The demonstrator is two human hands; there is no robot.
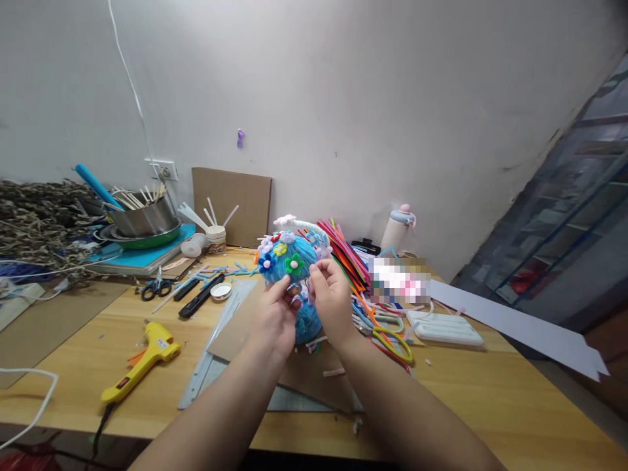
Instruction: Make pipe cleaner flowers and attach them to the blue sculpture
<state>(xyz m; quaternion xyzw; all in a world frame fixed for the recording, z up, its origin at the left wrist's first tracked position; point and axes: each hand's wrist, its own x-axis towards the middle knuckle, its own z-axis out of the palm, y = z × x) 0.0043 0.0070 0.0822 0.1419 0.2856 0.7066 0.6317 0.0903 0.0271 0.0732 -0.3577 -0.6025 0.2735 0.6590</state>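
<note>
A blue yarn ball (305, 250) covered with small pipe-cleaner flowers stands in the middle of the table, above a second blue yarn ball (308, 323). A white fuzzy stem (314, 227) arches over the top. My left hand (275, 317) is closed at the lower left of the upper ball, its thumb against the yarn. At the ball's lower right, my right hand (332, 294) is closed in a pinch; what lies between its fingertips is hidden. Between the hands, part of a pale purple piece shows. Brown cardboard (240, 327) lies underneath.
A yellow hot glue gun (142, 366) and black-handled scissors (157, 286) lie on the left. Colored pipe cleaners (338, 248) and yellow-handled scissors (395, 343) are right of the yarn balls. A white power strip (444, 327) and a bottle (396, 229) stand farther right.
</note>
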